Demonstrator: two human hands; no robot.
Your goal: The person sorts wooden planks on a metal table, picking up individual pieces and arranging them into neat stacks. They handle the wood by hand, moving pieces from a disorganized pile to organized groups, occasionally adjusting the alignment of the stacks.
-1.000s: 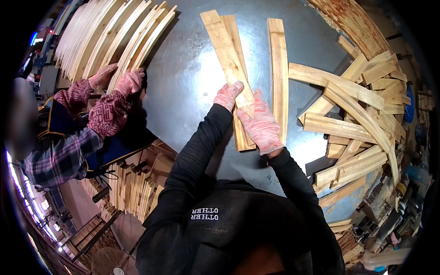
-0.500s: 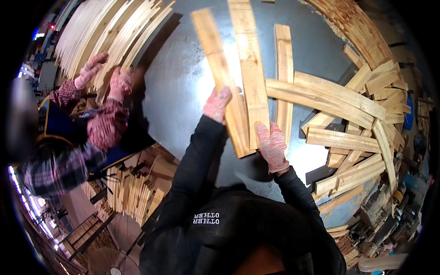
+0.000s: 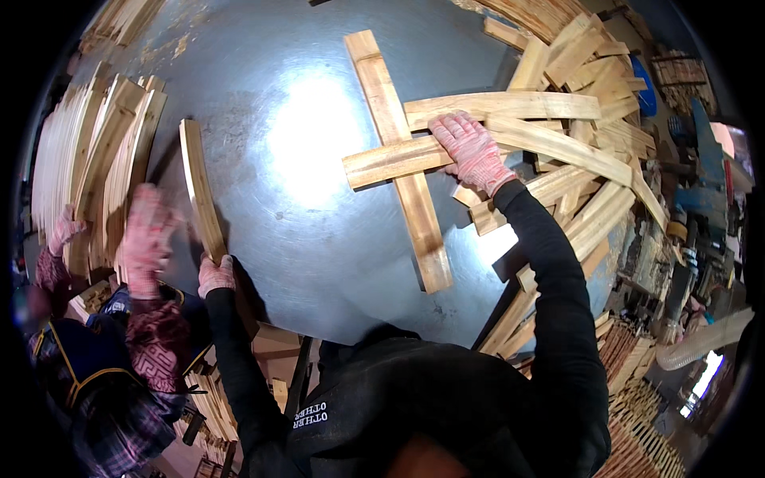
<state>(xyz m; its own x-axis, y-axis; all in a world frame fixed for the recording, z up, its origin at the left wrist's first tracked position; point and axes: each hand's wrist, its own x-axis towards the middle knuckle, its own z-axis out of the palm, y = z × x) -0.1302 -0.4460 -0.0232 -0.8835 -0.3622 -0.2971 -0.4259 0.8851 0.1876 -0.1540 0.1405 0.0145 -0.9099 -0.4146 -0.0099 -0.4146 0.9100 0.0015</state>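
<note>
At the left, my left hand (image 3: pixel 216 276), in a red-and-white knit glove, is closed round the near end of a narrow wooden board (image 3: pixel 199 182) that points away from me. My right hand (image 3: pixel 472 151), gloved alike, reaches over another wooden board (image 3: pixel 396 162) right of centre, thumb at its near edge and fingers over the far one. That board lies across a longer board (image 3: pixel 421 231) on the grey metal table (image 3: pixel 303 263). The underside of the right hand's grip is hidden.
A jumbled heap of boards (image 3: pixel 590 151) covers the table's right side. Far left, a co-worker's gloved hands (image 3: pixel 148 239), one blurred, are beside a row of stacked boards (image 3: pixel 100 159). More wood strips (image 3: pixel 641 422) and a ribbed hose (image 3: pixel 705 341) are at the lower right.
My hands have spread apart from the two boards in the middle. The left now holds a board near the co-worker; the right has shifted to a crosswise board. The whole view has also shifted.
</note>
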